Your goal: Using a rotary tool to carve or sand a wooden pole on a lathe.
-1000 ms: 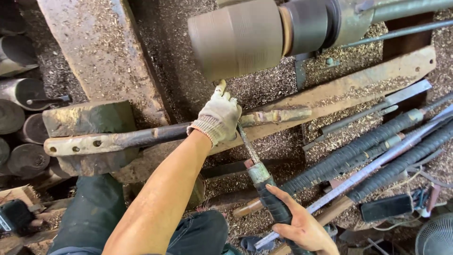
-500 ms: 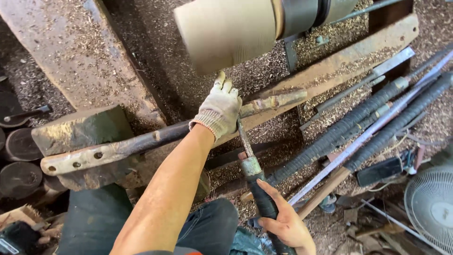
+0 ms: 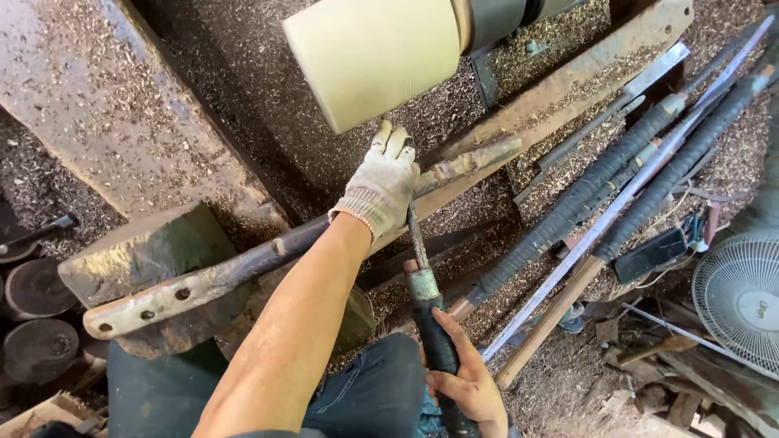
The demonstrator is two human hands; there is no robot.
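Running up from lower left, the rusty iron tool rest bar [image 3: 243,272] is bearing the gloved left hand [image 3: 381,185], still pressing the long-handled turning chisel [image 3: 423,292] there, while the bare right hand [image 3: 466,381] keeps gripping its dark handle at bottom centre, its tip staying just below the pale wooden cylinder [image 3: 373,57] at upper centre.

No packages, signs or screens were in view. Only label-like item was small round badge [image 3: 746,309] at hub of white fan grille [image 3: 734,284], lower right edge of frame: pale disc with dark marking, too small to make out further. It sat centred on wire guard, well apart from both hands.
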